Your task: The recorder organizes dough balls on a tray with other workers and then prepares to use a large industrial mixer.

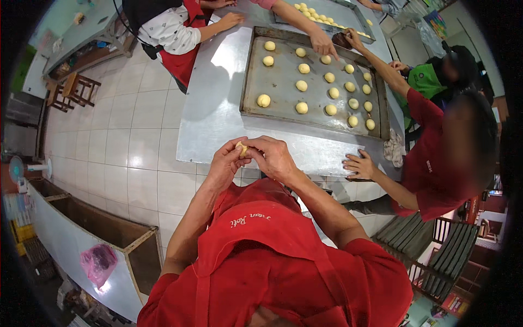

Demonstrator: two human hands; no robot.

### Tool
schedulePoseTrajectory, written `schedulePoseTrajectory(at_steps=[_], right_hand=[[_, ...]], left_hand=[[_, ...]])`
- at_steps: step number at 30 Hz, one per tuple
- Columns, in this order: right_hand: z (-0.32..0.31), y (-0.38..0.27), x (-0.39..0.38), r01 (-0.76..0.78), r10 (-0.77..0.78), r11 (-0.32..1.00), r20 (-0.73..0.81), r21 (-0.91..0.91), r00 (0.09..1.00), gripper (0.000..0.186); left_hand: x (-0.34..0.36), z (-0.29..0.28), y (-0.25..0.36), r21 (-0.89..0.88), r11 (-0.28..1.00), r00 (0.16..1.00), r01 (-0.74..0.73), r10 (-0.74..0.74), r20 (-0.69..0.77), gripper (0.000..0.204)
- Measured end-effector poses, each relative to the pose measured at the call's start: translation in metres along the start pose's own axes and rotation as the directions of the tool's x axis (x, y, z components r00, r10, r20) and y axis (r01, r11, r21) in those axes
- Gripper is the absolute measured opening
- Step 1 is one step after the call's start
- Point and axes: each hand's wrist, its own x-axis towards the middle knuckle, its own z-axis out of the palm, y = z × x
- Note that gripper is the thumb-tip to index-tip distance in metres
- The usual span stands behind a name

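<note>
A small piece of pale yellow dough (pixel 241 148) is pinched between my two hands, just off the near edge of the metal table. My left hand (pixel 224 162) grips it from the left, fingers curled around it. From the right, my right hand (pixel 272 156) closes on the same piece with thumb and fingers. Much of the dough is hidden by the fingers. Beyond my hands lies a large metal baking tray (pixel 278 71), with several round yellow dough balls (pixel 301 85) set apart in rough rows.
A co-worker's hand (pixel 323 43) points over the tray's far side. At right, a person in red rests a hand (pixel 360 165) on the metal table (pixel 212 133); the other holds something dark (pixel 342 40). A second tray (pixel 348 31) with dough balls lies beyond. A cloth (pixel 393 151) sits at the right edge.
</note>
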Motion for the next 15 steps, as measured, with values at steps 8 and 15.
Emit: schedulePoseTrajectory(at_steps=[8, 15], right_hand=[[0.012, -0.006, -0.014, -0.079, 0.095, 0.990, -0.141, 0.113, 0.985, 0.018], [0.009, -0.016, -0.014, -0.182, 0.182, 0.983, 0.022, 0.022, 0.983, 0.017]], left_hand=[[-0.005, -0.007, 0.000, 0.118, 0.993, 0.998, 0.003, -0.011, 0.070, 0.035], [-0.012, -0.015, -0.003, 0.065, 0.997, 0.994, 0.046, -0.052, 0.093, 0.033]])
